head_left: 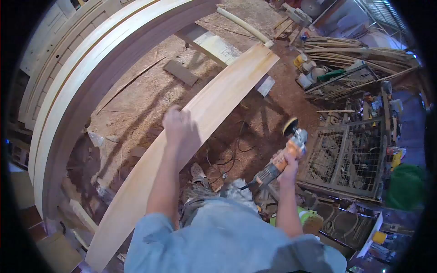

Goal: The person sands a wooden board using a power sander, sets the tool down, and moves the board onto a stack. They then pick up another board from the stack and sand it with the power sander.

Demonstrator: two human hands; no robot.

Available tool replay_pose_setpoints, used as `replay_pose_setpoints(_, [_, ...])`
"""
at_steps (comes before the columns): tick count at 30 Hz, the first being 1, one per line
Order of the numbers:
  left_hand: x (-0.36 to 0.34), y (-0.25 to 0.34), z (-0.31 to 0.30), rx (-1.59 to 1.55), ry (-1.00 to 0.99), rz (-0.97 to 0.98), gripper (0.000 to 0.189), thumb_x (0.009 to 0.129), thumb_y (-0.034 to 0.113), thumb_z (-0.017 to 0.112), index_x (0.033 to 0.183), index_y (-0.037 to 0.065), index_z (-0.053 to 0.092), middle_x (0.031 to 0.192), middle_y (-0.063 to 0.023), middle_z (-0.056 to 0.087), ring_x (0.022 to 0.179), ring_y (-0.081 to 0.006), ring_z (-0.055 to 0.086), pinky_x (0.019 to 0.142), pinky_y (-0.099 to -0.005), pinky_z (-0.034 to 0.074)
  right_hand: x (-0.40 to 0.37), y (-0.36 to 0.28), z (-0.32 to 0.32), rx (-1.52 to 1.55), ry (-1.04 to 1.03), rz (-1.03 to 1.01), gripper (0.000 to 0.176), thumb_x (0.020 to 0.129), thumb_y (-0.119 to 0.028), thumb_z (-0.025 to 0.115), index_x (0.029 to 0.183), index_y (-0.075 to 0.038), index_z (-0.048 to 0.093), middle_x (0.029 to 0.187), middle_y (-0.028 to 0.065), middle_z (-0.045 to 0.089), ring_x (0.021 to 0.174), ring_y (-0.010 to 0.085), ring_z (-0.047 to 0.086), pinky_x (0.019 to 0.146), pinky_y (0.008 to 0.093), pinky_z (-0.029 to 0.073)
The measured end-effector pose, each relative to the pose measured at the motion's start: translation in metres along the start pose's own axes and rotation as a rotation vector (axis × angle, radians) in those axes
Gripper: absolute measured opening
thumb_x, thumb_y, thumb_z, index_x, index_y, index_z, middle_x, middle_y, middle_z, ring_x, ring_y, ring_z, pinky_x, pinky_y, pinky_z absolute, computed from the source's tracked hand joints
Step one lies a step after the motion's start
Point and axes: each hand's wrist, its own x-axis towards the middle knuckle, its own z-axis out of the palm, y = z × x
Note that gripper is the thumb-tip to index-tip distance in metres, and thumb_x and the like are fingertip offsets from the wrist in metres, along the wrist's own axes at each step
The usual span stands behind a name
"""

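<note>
Left of our fingers stands a large wooden arch [77, 91]; our left hand [180, 129] lies on the curved board [218, 100], fingers curled over its edge, the board running beneath them from lower left to upper right; our right hand [289, 167] grips the orange grinder [286, 154], its disc above the fingers; a wire cage [346, 154] lies just to their right.

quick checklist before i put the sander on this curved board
1. Left hand steadying the curved board: ok, it is on the board.
2. Right hand gripping the orange sander: ok.
3. Sanding disc off the wood: ok, held apart to the right.
4. Disc spinning or stopped: cannot tell.
5. Cord clear of the disc: ok, it trails behind the tool.
6. Board's far end supported: cannot tell.
</note>
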Motion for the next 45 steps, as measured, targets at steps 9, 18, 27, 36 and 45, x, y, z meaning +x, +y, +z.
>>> replay_pose_setpoints(9, [-0.029, -0.040, 0.029, -0.105, -0.677, -0.556, 0.064, 0.100, 0.050, 0.034, 0.103, -0.003, 0.069, 0.105, -0.0273, 0.068, 0.108, -0.0435, 0.064, 0.094, -0.0549, 0.047, 0.092, -0.082, 0.091, -0.783, -0.509, -0.239, 0.043, 0.084, -0.023, 0.075, 0.119, -0.001, 0.061, 0.102, 0.0084, 0.067, 0.093, 0.0190, 0.067, 0.082, 0.0347, 0.055])
replay_pose_setpoints(18, [-0.163, -0.023, -0.040, 0.082, 0.342, -1.102, 0.024, 0.089, 0.015, 0.064, 0.105, -0.002, 0.066, 0.104, -0.0175, 0.064, 0.093, -0.0296, 0.061, 0.079, -0.0428, 0.050, 0.129, -0.026, 0.179, -1.204, -1.275, -0.039, 0.070, 0.077, -0.045, 0.074, 0.124, 0.003, 0.058, 0.115, 0.0240, 0.067, 0.109, 0.0371, 0.066, 0.095, 0.0423, 0.051])
replay_pose_setpoints(27, [-0.372, 0.189, -0.024, 0.657, 0.272, -2.115, 0.032, 0.090, 0.019, 0.062, 0.109, -0.007, 0.065, 0.108, -0.0232, 0.064, 0.096, -0.0369, 0.062, 0.079, -0.0474, 0.051, 0.173, -0.057, 0.216, -1.517, -1.330, -0.048, 0.069, 0.082, -0.043, 0.070, 0.129, 0.005, 0.052, 0.119, 0.0284, 0.064, 0.113, 0.0389, 0.063, 0.098, 0.0430, 0.049])
replay_pose_setpoints(36, [-0.403, 0.206, 0.022, 0.627, -0.046, -2.200, 0.035, 0.092, 0.024, 0.060, 0.107, -0.007, 0.065, 0.107, -0.0257, 0.064, 0.095, -0.0402, 0.062, 0.078, -0.0508, 0.050, 0.246, -0.118, 0.237, -1.511, -1.112, 0.080, 0.071, 0.083, -0.044, 0.072, 0.134, 0.001, 0.052, 0.120, 0.0192, 0.066, 0.112, 0.0275, 0.064, 0.097, 0.0379, 0.049])
replay_pose_setpoints(45, [-0.292, 0.070, -0.053, 0.948, 0.292, -1.480, 0.040, 0.094, 0.029, 0.059, 0.106, -0.008, 0.066, 0.106, -0.0282, 0.065, 0.093, -0.0435, 0.062, 0.078, -0.0541, 0.050, 0.360, -0.116, 0.210, -1.291, -0.934, -0.041, 0.051, 0.085, -0.041, 0.070, 0.119, -0.004, 0.064, 0.107, 0.0101, 0.069, 0.099, 0.0197, 0.065, 0.089, 0.0357, 0.050])
